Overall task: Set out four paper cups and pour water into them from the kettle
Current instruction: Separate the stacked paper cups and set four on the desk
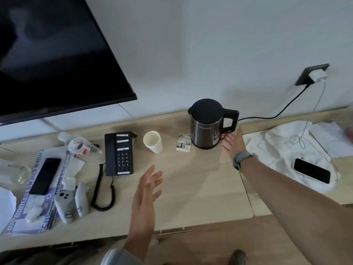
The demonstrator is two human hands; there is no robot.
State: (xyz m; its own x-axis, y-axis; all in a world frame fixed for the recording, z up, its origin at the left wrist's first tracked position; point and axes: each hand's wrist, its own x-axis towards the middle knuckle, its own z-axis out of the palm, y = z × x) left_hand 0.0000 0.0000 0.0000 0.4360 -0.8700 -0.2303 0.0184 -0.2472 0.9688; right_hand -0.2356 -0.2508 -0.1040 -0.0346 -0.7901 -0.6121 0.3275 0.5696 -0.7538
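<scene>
A head-worn camera looks down on a light wooden table [200, 188] against a white wall. The right hand [234, 142], fingers spread and empty, reaches just beside the base of a dark kettle [207, 124], below its handle. The left hand [147, 190] hovers open over bare table. One paper cup [152, 141], possibly a nested stack, stands left of the kettle, apart from it, beside a black telephone [118, 153].

The kettle's power cord [282, 109] runs behind to a wall socket [312, 74]; a careless lift could snag it, and a light cup could tip while being filled. Open room lies in the middle, toward the near edge. Clutter crowds the left; a white towel [275, 148] with a phone [311, 170] fills the right.
</scene>
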